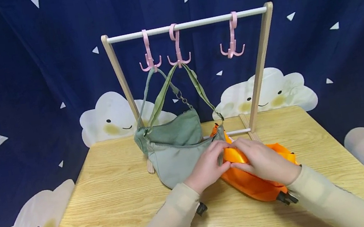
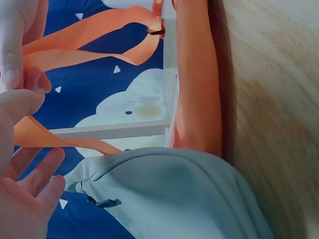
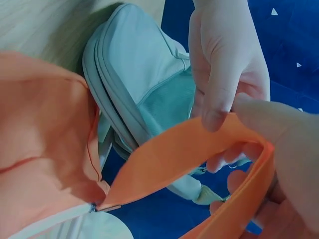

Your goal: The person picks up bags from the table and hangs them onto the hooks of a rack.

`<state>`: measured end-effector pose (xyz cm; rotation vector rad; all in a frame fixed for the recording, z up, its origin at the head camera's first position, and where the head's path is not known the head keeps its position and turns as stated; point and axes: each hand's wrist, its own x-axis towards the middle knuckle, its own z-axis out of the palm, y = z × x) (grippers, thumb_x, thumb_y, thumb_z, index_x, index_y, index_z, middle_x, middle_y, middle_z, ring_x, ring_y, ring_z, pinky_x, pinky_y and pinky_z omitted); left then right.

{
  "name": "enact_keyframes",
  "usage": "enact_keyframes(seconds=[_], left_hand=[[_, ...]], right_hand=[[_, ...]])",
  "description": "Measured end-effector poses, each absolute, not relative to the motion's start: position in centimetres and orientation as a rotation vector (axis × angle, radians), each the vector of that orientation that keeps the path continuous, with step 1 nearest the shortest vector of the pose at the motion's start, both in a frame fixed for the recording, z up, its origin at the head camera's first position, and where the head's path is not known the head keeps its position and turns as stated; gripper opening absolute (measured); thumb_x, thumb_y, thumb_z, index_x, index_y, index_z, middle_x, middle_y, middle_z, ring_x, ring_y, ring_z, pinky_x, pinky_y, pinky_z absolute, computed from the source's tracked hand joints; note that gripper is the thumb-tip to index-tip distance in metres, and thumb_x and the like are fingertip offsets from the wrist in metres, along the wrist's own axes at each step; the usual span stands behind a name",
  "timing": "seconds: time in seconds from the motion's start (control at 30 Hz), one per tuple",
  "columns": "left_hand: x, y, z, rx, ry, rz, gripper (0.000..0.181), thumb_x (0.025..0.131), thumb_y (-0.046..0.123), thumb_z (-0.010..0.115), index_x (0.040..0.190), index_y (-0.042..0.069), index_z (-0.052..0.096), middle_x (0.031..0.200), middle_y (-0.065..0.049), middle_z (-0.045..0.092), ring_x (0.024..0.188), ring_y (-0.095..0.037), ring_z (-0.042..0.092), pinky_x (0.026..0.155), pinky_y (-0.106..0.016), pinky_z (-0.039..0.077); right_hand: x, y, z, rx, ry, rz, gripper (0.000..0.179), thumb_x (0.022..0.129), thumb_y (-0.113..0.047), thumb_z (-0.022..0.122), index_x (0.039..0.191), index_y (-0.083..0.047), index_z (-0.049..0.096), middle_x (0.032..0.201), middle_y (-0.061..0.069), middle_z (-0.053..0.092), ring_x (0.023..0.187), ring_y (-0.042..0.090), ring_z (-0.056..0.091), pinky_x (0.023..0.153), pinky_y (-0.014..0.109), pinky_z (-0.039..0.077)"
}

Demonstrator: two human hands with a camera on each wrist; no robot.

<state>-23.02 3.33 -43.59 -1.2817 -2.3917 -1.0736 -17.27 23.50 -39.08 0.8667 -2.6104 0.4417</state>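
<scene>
An orange bag (image 1: 251, 186) rests on the table at the right, partly hidden by my right hand. Its flat orange strap (image 1: 235, 155) is raised in a loop between both hands. My left hand (image 1: 209, 168) pinches the strap between thumb and fingers, as the left wrist view shows. The right hand (image 1: 266, 160) grips the same strap (image 3: 184, 157), which bends over its fingers. Thumbs of both hands nearly meet. Just behind my left hand is a pale grey-green shoulder bag (image 1: 177, 164), its strap over the middle pink hook (image 1: 177, 48).
A darker green bag (image 1: 180, 129) hangs behind the pale one from the left pink hook (image 1: 148, 53). Another pink hook (image 1: 232, 38) hangs farther right on the white rail (image 1: 203, 22) of a wooden rack. The wooden table (image 1: 109, 196) stands before a navy curtain (image 1: 63, 41).
</scene>
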Motion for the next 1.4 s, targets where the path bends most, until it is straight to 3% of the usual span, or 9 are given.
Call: enact_keyframes(seconds=[0.17, 0.27, 0.5, 0.7, 1.03, 1.4], left_hand=[[-23.2, 3.2, -43.1, -1.245, -2.394, -1.082, 0.038, 0.091, 0.010, 0.076, 0.126, 0.008, 0.061, 0.126, -0.005, 0.061, 0.115, -0.019, 0.062, 0.104, -0.027, 0.051], [-23.3, 3.1, -42.6, -1.243, -2.399, -1.084, 0.039, 0.091, 0.010, 0.076, 0.127, 0.006, 0.061, 0.126, -0.006, 0.061, 0.115, -0.023, 0.063, 0.104, -0.030, 0.051], [-23.5, 2.8, -41.3, -1.252, -2.422, -1.088, 0.041, 0.093, 0.011, 0.075, 0.130, 0.004, 0.059, 0.129, -0.009, 0.061, 0.117, -0.024, 0.062, 0.106, -0.033, 0.051], [-23.8, 2.8, -40.2, -1.281, -2.372, -1.085, 0.039, 0.092, 0.012, 0.077, 0.127, 0.005, 0.060, 0.123, -0.008, 0.062, 0.107, -0.022, 0.063, 0.100, -0.031, 0.053], [-24.4, 2.8, -38.0, -1.318, -2.379, -1.062, 0.038, 0.092, 0.015, 0.078, 0.124, 0.005, 0.061, 0.121, -0.008, 0.064, 0.110, -0.024, 0.064, 0.102, -0.032, 0.052], [-25.4, 2.7, -35.7, -1.269, -2.447, -1.031, 0.039, 0.092, 0.020, 0.079, 0.125, 0.006, 0.063, 0.117, -0.005, 0.063, 0.103, -0.019, 0.061, 0.095, -0.026, 0.053]], right_hand=[[-17.3, 23.9, -38.4, 0.843, -2.611, 0.543, 0.045, 0.091, -0.028, 0.081, 0.125, -0.008, 0.059, 0.120, 0.006, 0.066, 0.103, 0.019, 0.063, 0.088, 0.040, 0.057], [-17.4, 24.2, -37.9, 0.869, -2.583, 0.558, 0.046, 0.090, -0.025, 0.082, 0.126, -0.009, 0.059, 0.122, 0.004, 0.065, 0.103, 0.016, 0.062, 0.086, 0.038, 0.058], [-17.4, 25.0, -36.5, 0.958, -2.533, 0.546, 0.050, 0.087, -0.019, 0.084, 0.131, -0.013, 0.060, 0.123, -0.003, 0.060, 0.112, 0.015, 0.063, 0.095, 0.039, 0.057], [-17.7, 26.0, -35.6, 0.991, -2.514, 0.515, 0.044, 0.085, -0.018, 0.085, 0.123, -0.014, 0.063, 0.116, -0.003, 0.061, 0.101, 0.015, 0.063, 0.087, 0.039, 0.058], [-18.4, 27.2, -34.3, 0.993, -2.525, 0.514, 0.047, 0.080, -0.017, 0.088, 0.119, -0.016, 0.063, 0.110, -0.004, 0.062, 0.089, 0.009, 0.059, 0.078, 0.031, 0.058], [-19.1, 28.2, -32.4, 0.944, -2.540, 0.465, 0.043, 0.083, -0.017, 0.087, 0.119, -0.016, 0.063, 0.110, -0.002, 0.063, 0.085, 0.010, 0.056, 0.075, 0.032, 0.056]])
